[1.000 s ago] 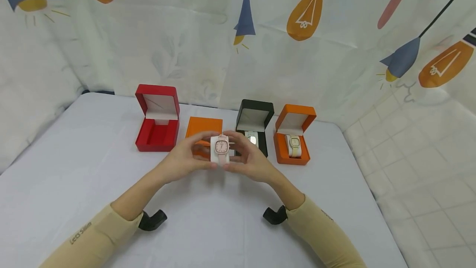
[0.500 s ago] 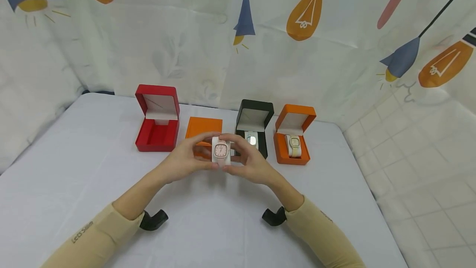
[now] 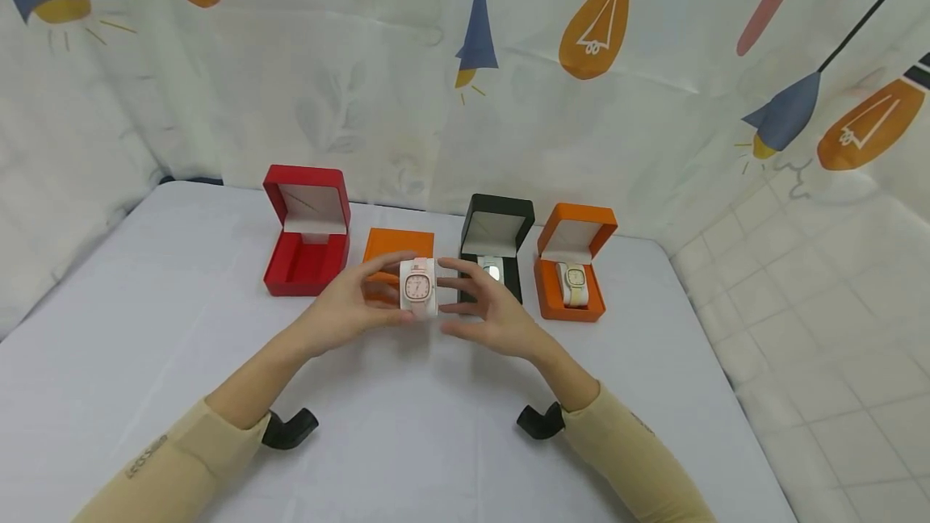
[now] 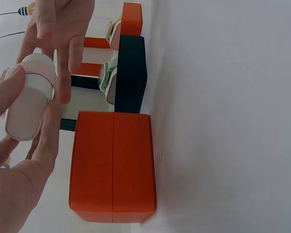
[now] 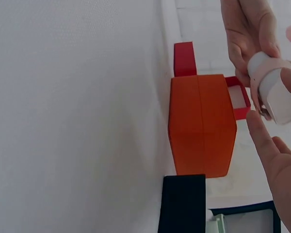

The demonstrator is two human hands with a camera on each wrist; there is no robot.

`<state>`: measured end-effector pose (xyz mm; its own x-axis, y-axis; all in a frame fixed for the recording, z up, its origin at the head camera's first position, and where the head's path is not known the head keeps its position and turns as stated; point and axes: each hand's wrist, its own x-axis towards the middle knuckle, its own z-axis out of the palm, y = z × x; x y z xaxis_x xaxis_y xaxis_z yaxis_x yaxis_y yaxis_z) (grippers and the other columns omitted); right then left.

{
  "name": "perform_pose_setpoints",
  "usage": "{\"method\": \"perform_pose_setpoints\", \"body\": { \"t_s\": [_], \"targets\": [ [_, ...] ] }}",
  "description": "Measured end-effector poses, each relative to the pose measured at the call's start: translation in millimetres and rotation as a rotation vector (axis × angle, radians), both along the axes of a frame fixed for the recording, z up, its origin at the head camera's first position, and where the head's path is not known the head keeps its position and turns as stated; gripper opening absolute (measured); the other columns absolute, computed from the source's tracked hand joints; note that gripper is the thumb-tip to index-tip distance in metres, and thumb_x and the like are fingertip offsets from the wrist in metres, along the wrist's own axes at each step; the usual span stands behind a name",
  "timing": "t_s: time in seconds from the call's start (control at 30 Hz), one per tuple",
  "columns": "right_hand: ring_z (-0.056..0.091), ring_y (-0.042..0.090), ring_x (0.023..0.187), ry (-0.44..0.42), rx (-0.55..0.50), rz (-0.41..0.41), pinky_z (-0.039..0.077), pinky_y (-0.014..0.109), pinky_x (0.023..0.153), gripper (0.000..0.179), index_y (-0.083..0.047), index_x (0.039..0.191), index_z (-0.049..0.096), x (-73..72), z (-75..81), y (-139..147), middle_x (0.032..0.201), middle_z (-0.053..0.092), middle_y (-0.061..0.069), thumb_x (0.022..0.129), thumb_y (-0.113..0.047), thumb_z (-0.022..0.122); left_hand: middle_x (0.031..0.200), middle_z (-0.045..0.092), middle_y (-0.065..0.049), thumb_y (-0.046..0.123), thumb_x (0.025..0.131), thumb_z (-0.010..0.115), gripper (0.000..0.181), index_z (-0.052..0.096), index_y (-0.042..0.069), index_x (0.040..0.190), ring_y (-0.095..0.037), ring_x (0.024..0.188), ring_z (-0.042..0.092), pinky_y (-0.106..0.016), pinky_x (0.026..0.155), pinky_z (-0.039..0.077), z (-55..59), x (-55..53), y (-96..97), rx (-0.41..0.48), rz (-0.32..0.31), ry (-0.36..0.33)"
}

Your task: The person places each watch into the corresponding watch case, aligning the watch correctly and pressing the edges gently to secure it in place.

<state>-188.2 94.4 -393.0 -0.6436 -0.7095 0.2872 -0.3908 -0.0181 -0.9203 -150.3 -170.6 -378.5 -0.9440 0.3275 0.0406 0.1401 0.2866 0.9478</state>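
Observation:
Held between the thumb and fingers of my left hand [image 3: 341,309] is a pink wristwatch [image 3: 417,286] wrapped round a white cushion [image 4: 43,89]. Its square dial faces me in the head view. My right hand [image 3: 501,317] is just to the right of the watch, fingers extended and spread, with a small gap between its fingertips and the cushion. In the right wrist view, the pink strap [image 5: 271,65] circles the cushion. A closed orange box [image 3: 398,244] lies behind my left hand and is partly hidden by it.
At the back left an open red watch box [image 3: 307,265] has a bare interior. Right of centre stand an open dark green box [image 3: 497,216] with a pale green watch [image 3: 492,269] and an open orange box [image 3: 579,220] with a yellow-strapped watch [image 3: 576,285]. A printed curtain [image 3: 349,103] hangs behind.
Half a second ago both hands held the watch on its cushion. My right hand has let go, and my left hand has shifted slightly left with it. The boxes have stayed put.

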Motion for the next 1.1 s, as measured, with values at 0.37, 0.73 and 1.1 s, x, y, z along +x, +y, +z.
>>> {"method": "perform_pose_setpoints", "body": {
  "t_s": [0.37, 0.73, 1.1],
  "targets": [
    [0.052, 0.039, 0.133, -0.033, 0.028, -0.025, 0.053, 0.048, 0.099, 0.073, -0.004, 0.154, 0.037, -4.1, -1.7, 7.4, 0.154, 0.044, 0.014, 0.092, 0.007, 0.072, 0.137, 0.052, -0.010, 0.020, 0.086, 0.086, 0.076, 0.048, 0.020, 0.151, -0.033, 0.109, 0.061, -0.031, 0.083, 0.059, 1.9, -1.4, -25.4, -0.015, 0.078, -0.001],
    [0.057, 0.030, 0.130, -0.022, 0.034, -0.056, 0.055, 0.042, 0.097, 0.069, -0.008, 0.152, 0.043, -6.0, -1.2, 12.7, 0.152, 0.047, 0.007, 0.092, 0.008, 0.072, 0.145, 0.048, -0.008, 0.023, 0.087, 0.086, 0.080, 0.045, 0.023, 0.155, -0.031, 0.111, 0.063, -0.030, 0.083, 0.059, 8.8, -2.8, -52.1, -0.054, 0.118, 0.007],
    [0.055, 0.029, 0.131, -0.011, 0.044, -0.059, 0.055, 0.041, 0.098, 0.066, -0.002, 0.150, 0.044, -6.4, 1.0, 12.2, 0.150, 0.048, 0.008, 0.092, 0.007, 0.072, 0.142, 0.048, -0.006, 0.019, 0.088, 0.084, 0.077, 0.045, 0.023, 0.154, -0.026, 0.107, 0.065, -0.026, 0.084, 0.058, 9.9, -6.5, -76.1, -0.059, 0.112, 0.043]
  ]
}}
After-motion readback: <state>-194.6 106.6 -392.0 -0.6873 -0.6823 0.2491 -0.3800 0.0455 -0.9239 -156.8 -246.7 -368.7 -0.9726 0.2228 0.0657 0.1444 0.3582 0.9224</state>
